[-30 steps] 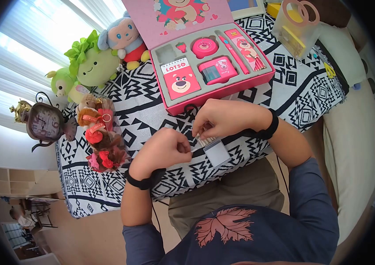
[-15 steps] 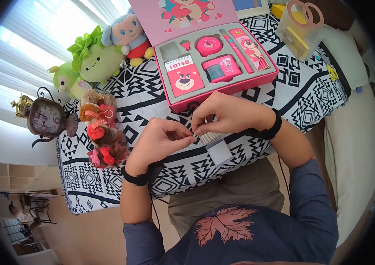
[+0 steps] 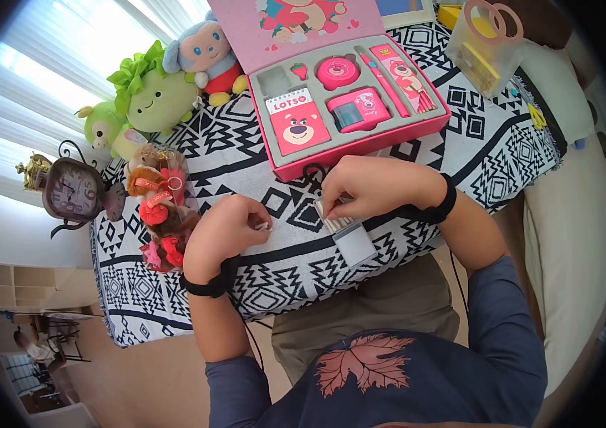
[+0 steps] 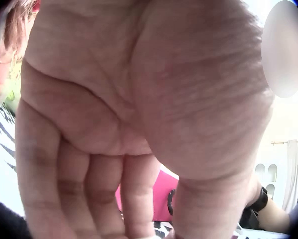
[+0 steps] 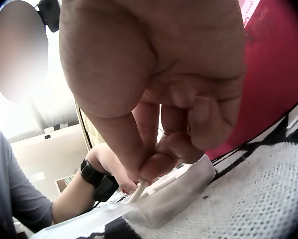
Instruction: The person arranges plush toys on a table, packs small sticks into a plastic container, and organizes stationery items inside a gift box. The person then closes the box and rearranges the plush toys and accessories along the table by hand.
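Low over the patterned cloth, my left hand (image 3: 219,232) pinches a small white stick (image 3: 265,226); its fingertips run out of the left wrist view. My right hand (image 3: 374,187) reaches down over a small clear case (image 3: 355,246) that holds several thin white sticks (image 3: 336,222). In the right wrist view its thumb and finger pinch the end of one white stick (image 5: 140,189) at the case. Just behind that hand sits the pink gift box (image 3: 360,152), lid raised, with a notepad (image 3: 298,127) in its tray.
Left of my left hand lies a clear bag of hair ties (image 3: 164,214), with a clock (image 3: 74,191) beyond it. Plush toys (image 3: 156,96) line the back left. At the back right stand a translucent handbag (image 3: 480,60) and yellow scissors (image 3: 537,116). The table's front edge runs close to my body.
My left hand came up to the right fingertips, then drew back left and down with a small white stick. My right hand moved back over the case.
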`<state>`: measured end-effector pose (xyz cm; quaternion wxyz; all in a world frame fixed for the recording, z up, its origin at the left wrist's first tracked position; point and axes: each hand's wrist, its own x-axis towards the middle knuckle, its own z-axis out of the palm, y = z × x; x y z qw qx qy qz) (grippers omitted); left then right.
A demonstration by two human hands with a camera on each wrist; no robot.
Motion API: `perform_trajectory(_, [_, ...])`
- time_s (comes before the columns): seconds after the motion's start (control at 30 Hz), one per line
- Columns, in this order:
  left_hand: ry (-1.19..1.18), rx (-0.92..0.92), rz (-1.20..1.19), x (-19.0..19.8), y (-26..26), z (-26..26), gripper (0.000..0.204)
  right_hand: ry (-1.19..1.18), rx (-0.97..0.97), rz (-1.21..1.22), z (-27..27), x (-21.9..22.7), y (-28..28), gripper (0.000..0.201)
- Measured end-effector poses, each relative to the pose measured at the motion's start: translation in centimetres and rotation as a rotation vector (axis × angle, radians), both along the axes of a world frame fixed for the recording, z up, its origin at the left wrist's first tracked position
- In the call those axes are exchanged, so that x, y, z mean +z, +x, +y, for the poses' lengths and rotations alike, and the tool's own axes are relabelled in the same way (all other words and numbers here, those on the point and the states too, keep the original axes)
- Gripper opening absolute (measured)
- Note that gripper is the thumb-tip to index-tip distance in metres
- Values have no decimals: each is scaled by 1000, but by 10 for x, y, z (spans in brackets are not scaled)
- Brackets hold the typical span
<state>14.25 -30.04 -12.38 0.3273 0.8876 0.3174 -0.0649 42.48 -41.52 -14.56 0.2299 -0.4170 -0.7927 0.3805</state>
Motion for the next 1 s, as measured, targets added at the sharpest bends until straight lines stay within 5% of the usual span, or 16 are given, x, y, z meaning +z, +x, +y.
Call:
perform_trajectory(0.2, [-48,62,-147,0,9,-8,22,-45,-61,11,0,12,0,16])
perform_trajectory(0.47, [-415,189,-540,-5,37,-35,11,-53,-110,207,-1,15,-3,18])
perform_trajectory(0.77, [-639,213,-493,-19,47,-36,38,-188,-72,-135,-4,22,3,19])
perform_trajectory(1.0, [-602,195,-488,-20,47,-35,38,-210,-95,-167,-3,19,0,23])
